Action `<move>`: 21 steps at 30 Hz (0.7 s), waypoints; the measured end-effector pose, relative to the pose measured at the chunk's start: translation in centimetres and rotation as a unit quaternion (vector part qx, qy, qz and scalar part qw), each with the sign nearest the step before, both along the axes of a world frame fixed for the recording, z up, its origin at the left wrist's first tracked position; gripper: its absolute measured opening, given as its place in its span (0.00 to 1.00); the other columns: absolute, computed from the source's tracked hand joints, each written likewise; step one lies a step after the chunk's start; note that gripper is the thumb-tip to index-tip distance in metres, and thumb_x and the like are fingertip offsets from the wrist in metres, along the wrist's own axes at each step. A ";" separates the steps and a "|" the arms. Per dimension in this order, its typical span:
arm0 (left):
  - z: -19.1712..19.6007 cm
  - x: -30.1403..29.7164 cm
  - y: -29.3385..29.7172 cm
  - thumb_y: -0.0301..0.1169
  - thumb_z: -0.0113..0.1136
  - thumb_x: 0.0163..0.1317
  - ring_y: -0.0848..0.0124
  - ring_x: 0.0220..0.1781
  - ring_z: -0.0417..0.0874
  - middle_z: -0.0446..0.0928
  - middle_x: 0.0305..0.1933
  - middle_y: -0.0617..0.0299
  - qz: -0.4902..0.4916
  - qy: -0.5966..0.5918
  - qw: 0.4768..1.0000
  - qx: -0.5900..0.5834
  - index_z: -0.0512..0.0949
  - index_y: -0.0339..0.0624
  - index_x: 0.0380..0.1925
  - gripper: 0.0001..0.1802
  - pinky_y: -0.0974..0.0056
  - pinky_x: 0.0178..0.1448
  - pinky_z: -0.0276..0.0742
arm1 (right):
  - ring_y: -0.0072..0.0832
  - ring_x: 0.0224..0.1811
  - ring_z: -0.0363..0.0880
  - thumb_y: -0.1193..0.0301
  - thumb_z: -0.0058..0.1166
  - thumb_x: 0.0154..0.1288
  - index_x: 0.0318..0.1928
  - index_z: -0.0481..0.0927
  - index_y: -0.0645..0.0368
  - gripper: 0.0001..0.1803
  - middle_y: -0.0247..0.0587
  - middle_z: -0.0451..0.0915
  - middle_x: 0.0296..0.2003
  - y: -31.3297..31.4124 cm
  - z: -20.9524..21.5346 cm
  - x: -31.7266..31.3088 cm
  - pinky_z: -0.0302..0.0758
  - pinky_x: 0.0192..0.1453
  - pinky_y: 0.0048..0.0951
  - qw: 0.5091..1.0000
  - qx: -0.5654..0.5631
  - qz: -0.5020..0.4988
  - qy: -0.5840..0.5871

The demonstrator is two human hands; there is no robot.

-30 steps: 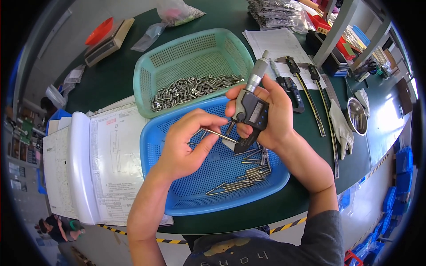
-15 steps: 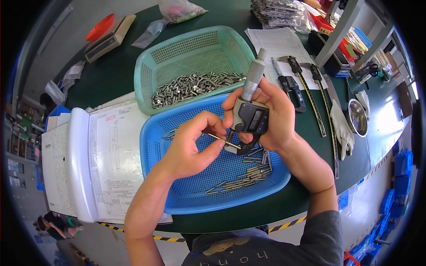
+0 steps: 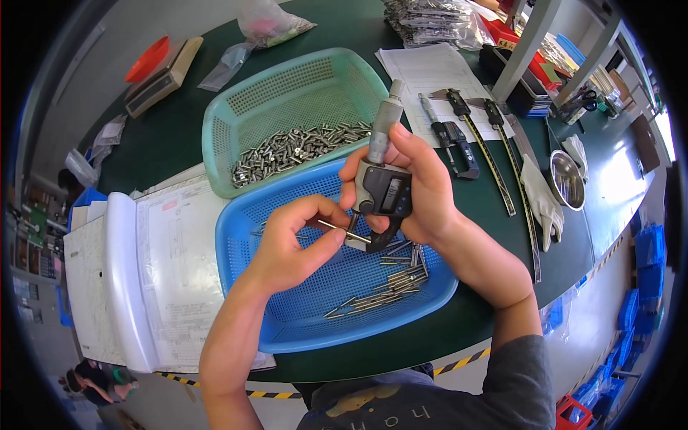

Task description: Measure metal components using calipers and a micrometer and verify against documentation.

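In my right hand [image 3: 430, 186] is a digital micrometer [image 3: 382, 188], its thimble pointing up and away and its dark frame hanging low. My left hand [image 3: 297, 240] pinches a thin metal pin [image 3: 335, 228] between thumb and fingers. The pin's right part lies across the micrometer's measuring gap; whether both jaws touch it I cannot tell. Both hands are above a blue plastic basket [image 3: 301, 338], where several long metal pins [image 3: 390, 287] lie at the right side. Behind it, a green basket [image 3: 215, 132] holds a heap of short metal pins [image 3: 304, 150].
An open folder with drawing sheets [image 3: 179, 272] lies at left. To the right are a second micrometer [image 3: 455, 143], two calipers [image 3: 480, 136], white gloves [image 3: 541, 204] and a metal bowl [image 3: 567, 179]. A scale with an orange pan [image 3: 148, 59] stands far left, near plastic bags [image 3: 272, 21].
The whole scene has shifted a little leftward in view as the head turned. Both hands keep the same hold on the pin and the micrometer.
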State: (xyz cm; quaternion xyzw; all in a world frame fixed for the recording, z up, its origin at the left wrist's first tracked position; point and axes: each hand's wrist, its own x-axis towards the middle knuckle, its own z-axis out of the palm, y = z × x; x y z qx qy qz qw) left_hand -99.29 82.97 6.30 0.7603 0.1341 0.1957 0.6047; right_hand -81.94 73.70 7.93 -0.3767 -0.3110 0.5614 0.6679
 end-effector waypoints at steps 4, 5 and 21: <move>0.1 -0.3 0.1 0.23 0.60 0.57 0.75 0.39 0.80 0.80 0.36 0.62 -0.001 0.017 0.999 -0.047 0.78 0.33 0.34 0.05 0.68 0.47 0.76 | 0.23 0.14 0.70 0.42 0.30 0.71 0.41 0.77 0.64 0.36 0.43 0.80 0.25 0.0 0.0 -0.1 0.67 0.18 0.22 1.000 0.005 0.000 -0.006; 0.1 -0.4 0.1 0.23 0.59 0.58 0.75 0.39 0.80 0.80 0.35 0.62 -0.001 0.021 0.998 -0.057 0.78 0.33 0.34 0.05 0.69 0.47 0.77 | 0.23 0.14 0.70 0.42 0.29 0.72 0.41 0.77 0.64 0.36 0.43 0.80 0.25 0.0 0.1 -0.2 0.67 0.18 0.23 1.000 0.005 0.003 -0.009; 0.0 -0.5 0.3 0.23 0.59 0.59 0.72 0.36 0.83 0.80 0.34 0.58 -0.016 -0.001 0.992 -0.122 0.76 0.31 0.35 0.06 0.68 0.44 0.81 | 0.26 0.13 0.71 0.39 0.29 0.69 0.37 0.77 0.64 0.38 0.48 0.80 0.25 0.1 0.1 0.0 0.68 0.15 0.23 1.000 -0.022 0.000 0.005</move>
